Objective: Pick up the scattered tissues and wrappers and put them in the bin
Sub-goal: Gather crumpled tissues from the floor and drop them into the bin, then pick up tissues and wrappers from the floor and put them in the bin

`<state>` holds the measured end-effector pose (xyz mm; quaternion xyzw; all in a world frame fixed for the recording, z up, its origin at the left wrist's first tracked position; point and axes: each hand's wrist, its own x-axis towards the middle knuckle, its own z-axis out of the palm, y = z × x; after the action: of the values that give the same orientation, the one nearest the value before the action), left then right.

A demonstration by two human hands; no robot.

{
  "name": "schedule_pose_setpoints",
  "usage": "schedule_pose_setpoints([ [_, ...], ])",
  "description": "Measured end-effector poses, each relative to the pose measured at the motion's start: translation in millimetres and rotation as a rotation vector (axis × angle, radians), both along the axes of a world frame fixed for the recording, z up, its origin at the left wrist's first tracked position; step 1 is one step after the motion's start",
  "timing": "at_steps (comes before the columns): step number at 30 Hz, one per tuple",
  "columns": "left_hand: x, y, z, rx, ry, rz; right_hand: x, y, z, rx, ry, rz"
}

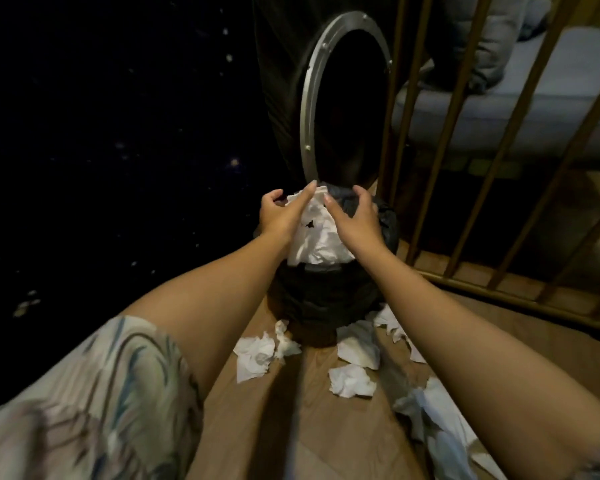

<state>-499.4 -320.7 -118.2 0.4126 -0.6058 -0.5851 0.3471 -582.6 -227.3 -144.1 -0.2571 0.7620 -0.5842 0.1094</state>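
Hovering over bin, left hand and right hand were held spread, nothing pinched. Tissues on floor judged light, soft, easily torn; best pinched mid-crumple.

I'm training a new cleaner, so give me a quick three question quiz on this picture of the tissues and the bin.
1. True or false: the bin is lined with a black bag.
2. Where are both hands? A) over the bin's mouth, B) on the floor, C) on the railing.
3. Fill in: crumpled tissues lie on the ____ floor in front of the bin.

Key:
1. True.
2. A. The left hand and right hand flank the white paper piled in the bin; neither clearly grips it.
3. Wooden.
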Motion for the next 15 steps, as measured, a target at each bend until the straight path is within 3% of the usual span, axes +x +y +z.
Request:
schedule_pose_setpoints([
  [6, 21.5, 17.5, -39.4, -0.401, -0.036, 0.147, -17.5, 76.9, -28.1, -0.104, 0.239, -0.184],
  [10, 47.3, 57.0, -68.8, -0.609, -0.037, 0.139, -8.9, 127.2, -41.7, -0.041, 0.185, -0.201],
  [15, 66.1, 121.2, -101.7, -0.675, -0.143, 0.137, 7.6, 173.8, -62.8, 0.036, 0.076, -0.178],
])
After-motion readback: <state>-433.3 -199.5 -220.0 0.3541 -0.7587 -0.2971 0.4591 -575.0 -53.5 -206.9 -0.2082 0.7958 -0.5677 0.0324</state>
